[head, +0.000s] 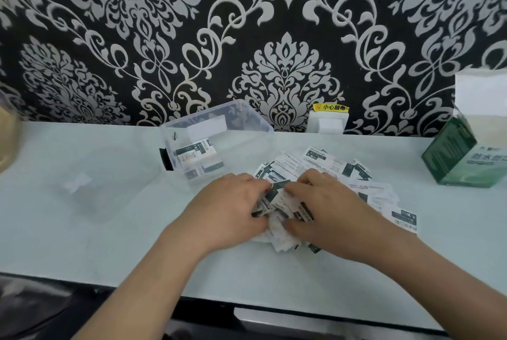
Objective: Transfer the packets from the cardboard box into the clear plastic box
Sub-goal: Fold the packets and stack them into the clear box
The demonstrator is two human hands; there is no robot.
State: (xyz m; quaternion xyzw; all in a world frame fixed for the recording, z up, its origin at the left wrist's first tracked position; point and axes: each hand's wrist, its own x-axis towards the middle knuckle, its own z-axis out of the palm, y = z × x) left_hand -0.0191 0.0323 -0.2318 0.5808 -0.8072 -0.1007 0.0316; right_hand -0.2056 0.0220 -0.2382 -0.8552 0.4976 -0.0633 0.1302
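Backdrop: black wallpaper (pixel 288 79) with a raised silver-grey damask scroll pattern, matt and slightly textured.

Surface: pale, glossy tabletop (pixel 82 230), smooth, with a dark front edge.

Item 1: clear plastic box (pixel 258 125), rectangular with rounded corners and thin transparent walls. It stands open at the back centre of the tabletop, near the wall. A few sachets lie inside it, stacked loosely on the bottom.

Item 2: cardboard box (pixel 450 155), dark green sides with a white and green printed front. It stands upright at the far right, its white top flap raised.

Item 3: packets (pixel 321 160), small flat paper rectangles, white with dark green printed bands. They are heaped in a loose fan on the tabletop between the two boxes, outside both.

Item 4: left hand (pixel 233 202), palm down on the near left of the heap, fingers curled over a bunch of packets and thumb tucked beneath.

Item 5: right hand (pixel 326 202), mirrored just beside it, fingers and thumb closed around the same bunch.

Item 6: white wall socket (pixel 327 125), square, topped by a yellow warning sticker (pixel 332 107).

Item 7: beige rounded object (pixel 6 142), cut off at the left edge, not identifiable.
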